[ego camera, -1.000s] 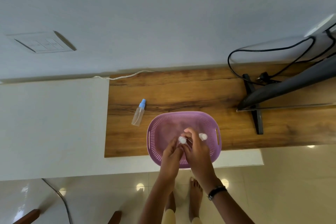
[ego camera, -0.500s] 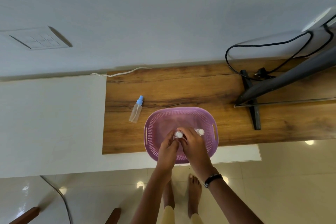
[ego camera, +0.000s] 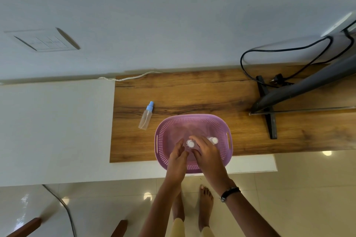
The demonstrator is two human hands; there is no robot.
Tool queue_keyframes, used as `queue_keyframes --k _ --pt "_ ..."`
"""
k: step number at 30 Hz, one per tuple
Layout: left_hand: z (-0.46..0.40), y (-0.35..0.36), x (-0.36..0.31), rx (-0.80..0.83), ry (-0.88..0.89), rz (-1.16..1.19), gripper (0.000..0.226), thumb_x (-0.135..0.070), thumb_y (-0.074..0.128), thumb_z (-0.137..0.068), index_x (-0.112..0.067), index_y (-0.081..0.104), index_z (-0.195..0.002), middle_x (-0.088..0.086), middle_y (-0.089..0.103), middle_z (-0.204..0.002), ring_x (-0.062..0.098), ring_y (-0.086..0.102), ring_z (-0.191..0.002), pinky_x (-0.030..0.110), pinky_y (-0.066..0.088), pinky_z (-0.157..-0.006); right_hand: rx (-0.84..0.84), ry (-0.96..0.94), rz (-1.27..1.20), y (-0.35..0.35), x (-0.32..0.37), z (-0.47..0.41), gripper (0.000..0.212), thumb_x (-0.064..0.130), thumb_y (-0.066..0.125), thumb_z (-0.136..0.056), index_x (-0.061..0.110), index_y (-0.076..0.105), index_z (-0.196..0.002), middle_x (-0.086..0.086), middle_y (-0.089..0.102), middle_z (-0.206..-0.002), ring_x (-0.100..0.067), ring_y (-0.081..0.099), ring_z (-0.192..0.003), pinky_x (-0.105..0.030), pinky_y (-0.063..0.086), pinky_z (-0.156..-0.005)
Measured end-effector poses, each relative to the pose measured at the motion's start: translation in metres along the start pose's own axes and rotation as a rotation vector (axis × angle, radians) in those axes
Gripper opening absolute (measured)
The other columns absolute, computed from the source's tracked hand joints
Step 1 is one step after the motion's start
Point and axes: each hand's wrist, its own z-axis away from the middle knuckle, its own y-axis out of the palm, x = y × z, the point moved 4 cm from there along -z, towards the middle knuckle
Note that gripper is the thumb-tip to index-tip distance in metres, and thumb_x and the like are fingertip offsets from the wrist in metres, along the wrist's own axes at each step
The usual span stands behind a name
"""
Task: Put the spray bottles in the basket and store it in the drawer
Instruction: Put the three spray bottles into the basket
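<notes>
A purple perforated basket (ego camera: 194,119) sits at the front edge of the wooden cabinet top (ego camera: 202,90). Both hands reach into it. My left hand (ego camera: 178,157) and my right hand (ego camera: 207,153) close together around a clear spray bottle with a white cap (ego camera: 190,143), held upright inside the basket. A second white-capped bottle (ego camera: 213,140) stands in the basket just right of my right hand. A clear bottle with a blue cap (ego camera: 146,115) lies on the wood to the left of the basket.
A dark monitor stand (ego camera: 267,109) and black cables (ego camera: 269,52) occupy the right of the top. A white cabinet surface (ego camera: 55,129) lies to the left, a wall switch plate (ego camera: 45,39) above it. Bare feet and tiled floor below.
The hands stay closed on the same white-capped bottle inside the basket. The whole view has shifted slightly as my head moved; the blue-capped bottle has not moved.
</notes>
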Motion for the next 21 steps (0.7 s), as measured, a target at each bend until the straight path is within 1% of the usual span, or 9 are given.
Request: queue_keyframes --k 4,6,9,12,13,15,18,19,21 --pt "0.006 -0.002 -0.008 -0.015 0.051 0.007 0.033 -0.014 0.043 -0.098 -0.021 0.047 -0.13 -0.008 0.06 -0.113 0.012 0.059 -0.106 0.028 0.053 -0.086 -0.011 -0.014 -0.024 -0.014 0.012 0.0 0.042 0.01 0.075 -0.073 0.006 0.064 -0.113 -0.007 0.072 -0.106 -0.018 0.069 -0.093 -0.015 0.042 -0.079" --pt "0.011 -0.006 -0.016 -0.023 0.085 0.015 0.033 -0.012 0.043 -0.098 -0.021 0.047 -0.13 -0.007 0.059 -0.113 0.013 0.058 -0.107 0.03 0.053 -0.087 0.013 -0.02 -0.029 -0.025 0.019 0.0 0.049 0.008 0.077 -0.072 0.006 0.061 -0.119 -0.009 0.068 -0.114 -0.018 0.066 -0.1 -0.017 0.042 -0.082" --pt "0.015 -0.016 -0.033 -0.018 0.149 0.014 0.038 -0.008 0.042 -0.097 -0.023 0.046 -0.132 -0.007 0.058 -0.116 0.009 0.058 -0.107 0.034 0.052 -0.091 0.001 -0.044 -0.038 -0.046 0.031 -0.006 0.053 0.002 0.079 -0.069 0.006 0.06 -0.118 -0.008 0.068 -0.113 -0.011 0.063 -0.097 -0.012 0.041 -0.083" --pt "0.009 -0.029 -0.053 -0.023 0.215 0.041 0.037 -0.005 0.04 -0.097 -0.026 0.051 -0.125 -0.011 0.061 -0.109 -0.002 0.061 -0.095 0.024 0.053 -0.084 0.01 -0.062 -0.094 -0.059 0.047 -0.028 0.048 0.002 0.076 -0.073 0.007 0.06 -0.118 -0.008 0.068 -0.112 -0.018 0.064 -0.1 -0.027 0.051 -0.088" --pt "0.005 -0.033 -0.059 -0.031 0.221 0.047 0.038 -0.005 0.04 -0.097 -0.025 0.05 -0.128 -0.013 0.061 -0.11 -0.002 0.061 -0.096 0.024 0.052 -0.084 0.003 -0.08 -0.088 -0.061 0.052 -0.037 0.046 0.004 0.075 -0.075 0.007 0.06 -0.118 -0.008 0.067 -0.113 -0.019 0.063 -0.102 -0.028 0.05 -0.089" --pt "-0.005 -0.045 -0.068 -0.052 0.221 0.043 0.041 -0.009 0.041 -0.097 -0.023 0.044 -0.136 -0.011 0.057 -0.122 0.003 0.056 -0.11 0.03 0.05 -0.093 0.002 -0.101 -0.072 -0.06 0.063 -0.056 0.044 0.008 0.072 -0.079 0.008 0.058 -0.121 -0.006 0.065 -0.118 -0.017 0.06 -0.108 -0.021 0.043 -0.091" --pt "-0.024 -0.063 -0.071 -0.077 0.205 0.052 0.042 -0.013 0.044 -0.097 -0.023 0.041 -0.138 0.007 0.051 -0.135 0.025 0.05 -0.124 0.047 0.044 -0.103 0.033 -0.093 -0.1 -0.046 0.071 -0.086 0.043 0.009 0.068 -0.083 0.008 0.056 -0.124 -0.007 0.062 -0.123 -0.017 0.056 -0.114 -0.018 0.036 -0.093" --pt "-0.03 -0.069 -0.07 -0.087 0.197 0.065 0.042 -0.013 0.044 -0.097 -0.022 0.04 -0.138 0.008 0.052 -0.133 0.027 0.051 -0.123 0.046 0.045 -0.102 0.045 -0.084 -0.11 -0.04 0.072 -0.095 0.043 0.009 0.068 -0.083 0.008 0.056 -0.124 -0.007 0.062 -0.123 -0.018 0.055 -0.114 -0.018 0.036 -0.093" --pt "-0.039 -0.081 -0.07 -0.13 0.189 0.092 0.043 -0.012 0.044 -0.097 -0.018 0.04 -0.139 0.0 0.057 -0.12 0.015 0.057 -0.109 0.032 0.049 -0.093 0.062 -0.057 -0.134 -0.029 0.071 -0.113 0.041 0.009 0.068 -0.082 0.007 0.057 -0.122 -0.009 0.063 -0.121 -0.019 0.056 -0.113 -0.019 0.038 -0.092"
